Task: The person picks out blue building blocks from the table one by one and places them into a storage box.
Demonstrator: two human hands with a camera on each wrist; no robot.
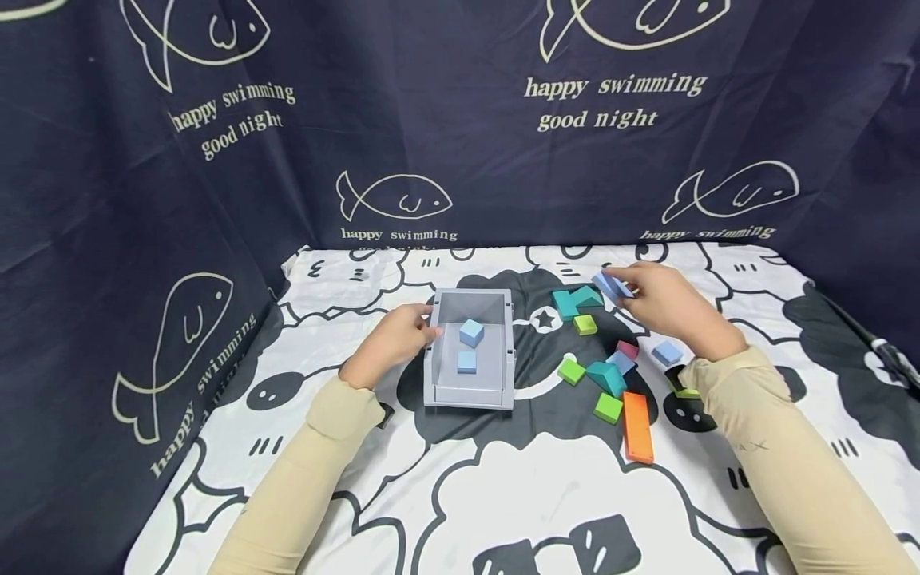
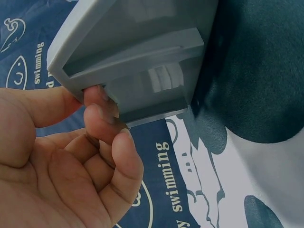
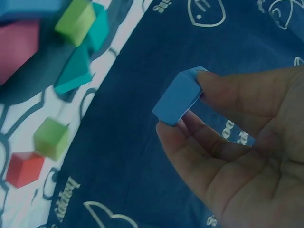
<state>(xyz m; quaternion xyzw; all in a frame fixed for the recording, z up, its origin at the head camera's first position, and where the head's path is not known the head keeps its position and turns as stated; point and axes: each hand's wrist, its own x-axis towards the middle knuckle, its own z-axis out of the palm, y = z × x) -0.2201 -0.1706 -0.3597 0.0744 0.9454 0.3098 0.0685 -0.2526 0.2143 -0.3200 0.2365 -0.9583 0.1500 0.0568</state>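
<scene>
A grey plastic box stands on the patterned cloth with two light blue blocks inside, one block behind the other block. My left hand holds the box's left wall; in the left wrist view the thumb and curled fingers pinch the box's edge. Over the back right of the cloth, my right hand pinches a blue block between thumb and fingertips. The right wrist view shows this blue block raised, its far end free.
Between box and right arm lie several loose blocks: teal triangles, green cubes, a long orange block and a blue block. A red cube shows in the right wrist view. Dark curtains hang behind.
</scene>
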